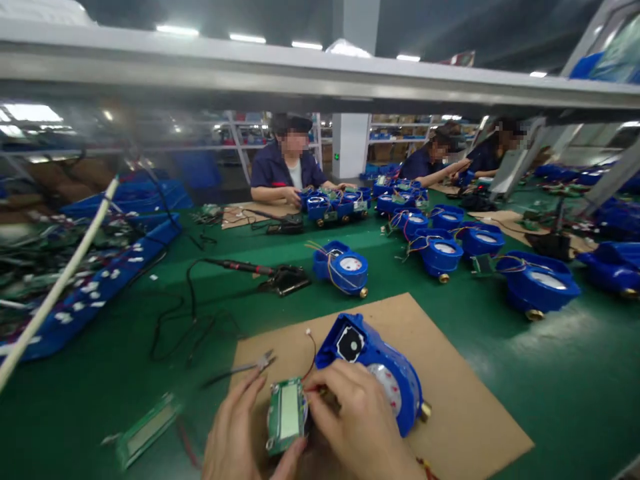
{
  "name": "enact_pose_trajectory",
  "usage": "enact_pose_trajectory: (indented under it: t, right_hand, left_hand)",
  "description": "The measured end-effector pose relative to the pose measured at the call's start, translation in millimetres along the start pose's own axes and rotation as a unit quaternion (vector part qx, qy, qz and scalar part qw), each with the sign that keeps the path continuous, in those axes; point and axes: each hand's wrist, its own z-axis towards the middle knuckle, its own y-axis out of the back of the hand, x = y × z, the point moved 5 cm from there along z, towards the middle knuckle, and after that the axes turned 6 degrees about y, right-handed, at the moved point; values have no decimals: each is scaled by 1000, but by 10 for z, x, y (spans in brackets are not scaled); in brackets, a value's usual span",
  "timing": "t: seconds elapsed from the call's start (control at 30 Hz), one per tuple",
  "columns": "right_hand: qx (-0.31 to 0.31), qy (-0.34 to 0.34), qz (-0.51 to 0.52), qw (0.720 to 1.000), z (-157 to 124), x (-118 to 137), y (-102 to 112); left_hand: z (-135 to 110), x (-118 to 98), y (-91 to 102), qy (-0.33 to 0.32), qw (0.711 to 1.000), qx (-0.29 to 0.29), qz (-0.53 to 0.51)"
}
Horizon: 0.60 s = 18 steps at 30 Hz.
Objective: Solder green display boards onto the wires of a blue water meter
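My left hand: grip holding circuit board, display up, over cardboard on worktop. My right hand: grip narrow at board's right edge; cannot tell whether closed on wire. Blue meter just beyond, on cardboard, square compartment uncovered. I judge work partway: board outside meter, white plug unconnected. Second board lies aside, apparently waiting.

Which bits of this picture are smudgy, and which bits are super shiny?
Head view: the blue bin at far left is smudgy, while the circuit board in the left hand looks clearer; head view: a ceiling light glows white, and the green table has pale glare at right.
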Motion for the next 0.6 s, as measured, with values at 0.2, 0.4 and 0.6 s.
enact_pose_trajectory:
  t: [0.2, 0.4, 0.6]
  right_hand:
    - [32, -25, -16, 999, 33, -12, 43]
    - [51, 3, -80, 996, 6, 41, -42]
    - [65, 28, -155, 985, -27, 83, -127]
  left_hand:
    - [-31, 35, -130, 95, 984, 124, -83]
    - [98, 61, -136, 127, 945, 243, -177]
    - [167, 95, -82, 91, 938, 280, -185]
